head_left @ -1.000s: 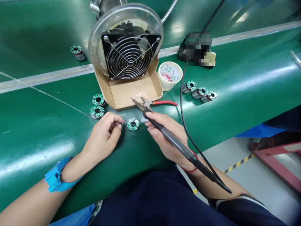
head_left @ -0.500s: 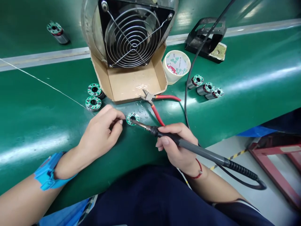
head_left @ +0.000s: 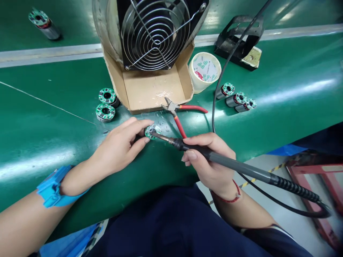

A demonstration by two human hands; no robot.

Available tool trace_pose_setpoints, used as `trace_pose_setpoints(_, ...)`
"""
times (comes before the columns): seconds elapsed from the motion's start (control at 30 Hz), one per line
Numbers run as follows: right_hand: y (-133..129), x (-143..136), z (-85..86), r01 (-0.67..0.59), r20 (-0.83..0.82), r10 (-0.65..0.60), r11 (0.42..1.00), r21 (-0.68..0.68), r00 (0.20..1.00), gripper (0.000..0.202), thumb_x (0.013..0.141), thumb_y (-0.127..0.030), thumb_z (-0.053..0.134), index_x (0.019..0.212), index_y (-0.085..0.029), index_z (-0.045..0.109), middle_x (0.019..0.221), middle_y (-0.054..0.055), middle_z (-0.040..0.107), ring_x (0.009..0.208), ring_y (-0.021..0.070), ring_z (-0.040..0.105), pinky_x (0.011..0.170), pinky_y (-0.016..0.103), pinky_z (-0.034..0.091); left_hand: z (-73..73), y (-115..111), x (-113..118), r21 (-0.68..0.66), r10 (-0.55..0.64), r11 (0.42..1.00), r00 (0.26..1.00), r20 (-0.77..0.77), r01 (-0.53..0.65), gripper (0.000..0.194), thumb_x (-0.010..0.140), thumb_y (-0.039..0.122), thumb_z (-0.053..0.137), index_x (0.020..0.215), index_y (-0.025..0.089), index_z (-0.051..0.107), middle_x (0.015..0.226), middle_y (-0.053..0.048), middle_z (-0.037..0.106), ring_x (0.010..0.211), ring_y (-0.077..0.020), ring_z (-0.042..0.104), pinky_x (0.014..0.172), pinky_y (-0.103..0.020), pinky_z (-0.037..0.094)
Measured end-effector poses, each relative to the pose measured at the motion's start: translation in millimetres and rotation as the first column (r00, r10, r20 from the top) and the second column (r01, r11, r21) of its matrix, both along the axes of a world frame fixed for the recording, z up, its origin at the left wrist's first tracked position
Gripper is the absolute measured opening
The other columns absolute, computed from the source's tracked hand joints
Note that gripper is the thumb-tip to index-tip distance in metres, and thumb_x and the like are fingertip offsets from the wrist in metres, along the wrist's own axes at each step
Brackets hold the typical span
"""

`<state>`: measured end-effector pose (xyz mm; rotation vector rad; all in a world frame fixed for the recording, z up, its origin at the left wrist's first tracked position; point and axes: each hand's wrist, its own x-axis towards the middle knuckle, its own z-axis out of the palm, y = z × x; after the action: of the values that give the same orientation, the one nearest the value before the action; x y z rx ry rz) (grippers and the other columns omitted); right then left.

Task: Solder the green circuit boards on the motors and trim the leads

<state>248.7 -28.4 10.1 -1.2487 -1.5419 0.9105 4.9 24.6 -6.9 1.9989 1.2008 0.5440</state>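
Observation:
My left hand (head_left: 124,142), below a blue wristband, has its thumb and forefinger closed round the left edge of a small part with a round green circuit board (head_left: 152,131). In my right hand (head_left: 210,159) is a soldering iron (head_left: 241,167) with a dark grey handle, held like a pen. Its metal tip rests on or just over the board, near the centre hole. Red-handled cutters (head_left: 171,106) lie open just above, against the front of a cardboard tray (head_left: 147,91). A thin wire (head_left: 48,103) runs from the left edge towards my left hand.
A fan (head_left: 157,43) with a wire guard stands in the tray. Beside it is a tape roll (head_left: 205,71). Similar parts stand at the left (head_left: 105,112), right (head_left: 226,90) and upper left (head_left: 44,24). A black stand (head_left: 238,46) with a sponge sits behind a hanging cable (head_left: 227,59).
My left fingers have moved from the wire end onto the edge of the round part. The soldering iron's rear end has swung slightly right and down. The camera view has shifted a little.

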Motion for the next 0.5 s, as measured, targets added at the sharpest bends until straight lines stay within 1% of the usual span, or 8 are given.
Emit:
trace_pose_setpoints(0.07,0.7,0.8,0.8,0.001,0.003,-0.001,1.000,-0.012,1.000,0.011,0.093,-0.025,0.078,0.104,-0.025,0.075,0.072,-0.004,0.076,0.047,0.0087,0.064,0.044,0.020,0.053,-1.7,0.5,0.5,-0.015,0.010,1.000,1.000,-0.002,-0.010,0.036,0.097,0.025,0.058,0.131,0.020,0.069,0.081,0.001,0.055,0.062,-0.0129,0.044,0.067,-0.029,0.042)
trace_pose_setpoints(0.17,1.9,0.1,2.9,-0.001,-0.039,0.000,0.999,-0.041,0.999,0.010,0.094,-0.024,0.077,0.104,-0.024,0.075,0.072,-0.004,0.077,0.049,0.0081,0.067,0.046,0.018,0.054,-3.6,0.3,1.6,-0.036,0.036,0.999,0.999,-0.001,-0.036,0.037,0.095,0.026,0.060,0.131,0.020,0.069,0.082,0.000,0.056,0.063,-0.0138,0.046,0.070,-0.030,0.044)
trace_pose_setpoints(0.27,4.0,-1.8,6.3,0.019,-0.088,-0.027,0.996,-0.088,0.996,0.008,0.095,-0.028,0.076,0.101,-0.023,0.074,0.063,-0.005,0.074,0.044,0.0094,0.065,0.042,0.019,0.054,-4.9,0.2,2.4,-0.057,0.052,0.997,0.999,0.001,-0.052,0.038,0.093,0.029,0.061,0.129,0.021,0.070,0.083,-0.001,0.057,0.065,-0.0150,0.047,0.073,-0.031,0.046)
trace_pose_setpoints(0.37,7.2,-2.9,9.8,0.053,-0.091,-0.064,0.991,-0.126,0.994,0.014,0.095,-0.035,0.076,0.096,-0.022,0.073,0.059,-0.005,0.073,0.040,0.0107,0.064,0.037,0.020,0.053,-5.4,0.7,2.5,-0.074,0.061,0.995,0.998,0.002,-0.061,0.038,0.092,0.030,0.061,0.128,0.023,0.070,0.083,-0.001,0.057,0.067,-0.0166,0.049,0.076,-0.032,0.047)
trace_pose_setpoints(0.5,11.7,-2.9,13.3,0.049,-0.112,-0.064,0.990,-0.130,0.992,0.013,0.095,-0.035,0.077,0.093,-0.022,0.073,0.057,-0.006,0.072,0.039,0.0097,0.063,0.036,0.019,0.052,-5.6,1.3,2.3,-0.075,0.060,0.995,0.998,0.018,-0.059,0.039,0.092,0.029,0.061,0.129,0.022,0.070,0.083,-0.001,0.057,0.069,-0.0173,0.051,0.077,-0.033,0.048)
